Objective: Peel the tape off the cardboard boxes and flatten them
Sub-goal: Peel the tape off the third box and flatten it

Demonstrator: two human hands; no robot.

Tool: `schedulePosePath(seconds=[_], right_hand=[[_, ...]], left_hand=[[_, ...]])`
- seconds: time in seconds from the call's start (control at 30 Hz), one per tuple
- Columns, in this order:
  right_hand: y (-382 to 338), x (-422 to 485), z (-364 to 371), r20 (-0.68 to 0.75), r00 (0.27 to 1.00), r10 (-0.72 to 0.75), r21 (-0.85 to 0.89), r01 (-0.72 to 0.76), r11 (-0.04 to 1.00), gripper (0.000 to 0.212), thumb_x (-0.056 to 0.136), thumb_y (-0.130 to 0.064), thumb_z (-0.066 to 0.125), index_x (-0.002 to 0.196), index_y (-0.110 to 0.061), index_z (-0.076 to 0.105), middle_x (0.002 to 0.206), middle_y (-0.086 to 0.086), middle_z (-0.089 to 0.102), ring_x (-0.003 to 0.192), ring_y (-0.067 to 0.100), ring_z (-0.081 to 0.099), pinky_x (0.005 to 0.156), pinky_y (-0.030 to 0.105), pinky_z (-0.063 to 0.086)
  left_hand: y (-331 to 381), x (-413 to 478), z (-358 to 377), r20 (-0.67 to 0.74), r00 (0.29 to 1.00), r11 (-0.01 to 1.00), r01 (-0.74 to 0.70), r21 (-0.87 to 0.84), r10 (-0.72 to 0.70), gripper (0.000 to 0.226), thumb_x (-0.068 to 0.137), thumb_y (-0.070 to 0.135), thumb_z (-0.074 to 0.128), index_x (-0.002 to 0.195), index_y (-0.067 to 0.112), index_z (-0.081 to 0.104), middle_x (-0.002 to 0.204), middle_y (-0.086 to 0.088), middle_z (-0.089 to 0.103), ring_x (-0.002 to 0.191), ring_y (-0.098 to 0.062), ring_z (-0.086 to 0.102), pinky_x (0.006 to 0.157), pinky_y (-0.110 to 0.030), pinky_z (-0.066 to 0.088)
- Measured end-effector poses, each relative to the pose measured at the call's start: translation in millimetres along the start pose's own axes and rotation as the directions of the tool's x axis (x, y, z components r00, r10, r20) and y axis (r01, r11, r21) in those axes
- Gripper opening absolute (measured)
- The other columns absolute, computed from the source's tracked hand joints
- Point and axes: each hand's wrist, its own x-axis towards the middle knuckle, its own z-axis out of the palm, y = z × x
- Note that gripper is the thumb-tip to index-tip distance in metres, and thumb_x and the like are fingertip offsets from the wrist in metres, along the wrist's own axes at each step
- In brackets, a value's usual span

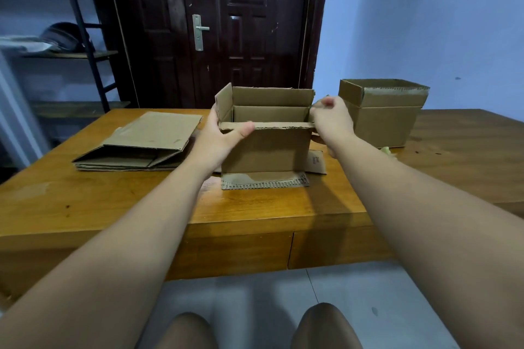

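Two upright boxes on the table (113, 201): middle box (265, 150) and a second box (382, 125); one flattened pile (147, 142) on the left; left hand (224, 136) grips the middle box's front-left corner, thumb on the flap; right hand (331, 119) fingers (326, 102) pinch its top right corner, a bit blurry

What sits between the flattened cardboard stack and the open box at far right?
Head view: an open brown cardboard box, gripped by left hand and right hand.

Brown box (266, 147) sits upright mid-frame, top open; second open box (385, 119) at right, flattened stack (141, 144) at left.
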Motion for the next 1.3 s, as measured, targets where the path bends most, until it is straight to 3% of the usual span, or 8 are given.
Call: schedulePosePath(seconds=[0.13,0.23,0.4,0.57,0.73,0.93,1.03,1.3], right_hand=[[1.4,-4.4,0.2,0.031,0.999,0.037,0.160,-0.041,0.986,0.064,0.092,-0.057,0.045,0.148,-0.034,0.021,0.149,0.001,0.039,0.129,0.026,0.044,0.107,0.049,0.040],[6.7,-4.4,0.2,0.104,0.993,0.054,0.242,-0.078,0.967,0.070,0.089,-0.069,0.034,0.147,-0.029,0.032,0.150,-0.002,0.040,0.137,0.023,0.038,0.112,0.050,0.033],[14.7,-5.4,-5.2,0.136,0.991,-0.012,0.254,-0.024,0.967,0.062,0.095,-0.059,0.037,0.147,-0.027,0.032,0.150,-0.001,0.038,0.136,0.021,0.038,0.110,0.040,0.034],[27.0,2.8,-19.0,-0.110,0.993,0.044,0.054,-0.038,0.998,0.082,0.082,-0.054,0.064,0.149,-0.033,0.021,0.153,0.007,0.027,0.137,0.034,0.032,0.109,0.055,0.033],[38.8,5.1,-31.8,-0.037,0.997,0.064,0.096,-0.060,0.994,0.072,0.086,-0.049,0.064,0.144,-0.020,0.032,0.140,0.005,0.047,0.126,0.028,0.047,0.100,0.043,0.041],[38.5,3.9,-30.0,-0.122,0.989,0.081,0.166,-0.060,0.984,0.040,0.093,-0.041,0.058,0.120,-0.013,0.051,0.117,0.005,0.059,0.104,0.023,0.055,0.094,0.041,0.048],[39.1,3.9,-26.0,-0.184,0.976,0.113,0.224,-0.070,0.972,0.046,0.093,-0.043,0.056,0.124,-0.011,0.048,0.116,0.004,0.056,0.102,0.022,0.053,0.091,0.037,0.046],[42.6,-6.2,-21.1,0.356,0.923,0.147,0.202,-0.229,0.952,0.015,0.098,-0.023,0.053,0.110,-0.016,0.057,0.109,0.007,0.067,0.100,0.024,0.063,0.086,0.043,0.052]], left_hand=[[-9.1,-0.2,0.1,0.115,0.991,0.998,0.062,0.003,-0.062,0.090,0.067,0.044,0.082,0.143,0.029,0.035,0.131,0.008,0.055,0.120,-0.014,0.051,0.098,-0.036,0.047],[-4.9,-4.1,7.9,0.050,0.995,0.994,0.081,0.071,-0.084,0.062,0.082,0.017,0.073,0.136,0.022,0.043,0.119,0.009,0.055,0.107,-0.009,0.050,0.083,-0.024,0.045],[5.2,-7.6,14.8,-0.069,0.995,0.994,0.070,-0.081,-0.076,0.028,0.096,0.007,0.053,0.123,0.013,0.058,0.108,0.001,0.063,0.089,-0.008,0.059,0.068,-0.018,0.046],[15.1,-5.9,12.8,-0.055,0.990,0.914,0.099,-0.393,-0.130,0.015,0.099,0.012,0.049,0.108,0.015,0.061,0.102,-0.002,0.069,0.094,-0.016,0.065,0.081,-0.032,0.054],[16.6,-3.7,-0.8,-0.097,0.981,0.888,0.110,-0.447,-0.170,0.014,0.100,0.020,0.048,0.104,0.019,0.061,0.097,0.000,0.069,0.086,-0.014,0.067,0.065,-0.031,0.057],[18.1,1.3,-4.2,-0.192,0.972,0.956,0.077,-0.285,-0.135,0.021,0.098,0.028,0.052,0.107,0.012,0.062,0.094,-0.001,0.069,0.079,-0.011,0.066,0.055,-0.022,0.052],[7.9,-0.9,-3.3,-0.207,0.973,0.978,0.135,0.161,-0.100,0.027,0.095,0.041,0.053,0.102,0.016,0.057,0.103,0.000,0.066,0.083,-0.015,0.060,0.064,-0.025,0.047],[-10.3,4.3,-32.1,-0.408,0.890,0.978,0.199,-0.059,-0.206,0.031,0.085,0.039,0.067,0.097,0.011,0.063,0.097,-0.001,0.069,0.090,-0.023,0.066,0.081,-0.036,0.055]])
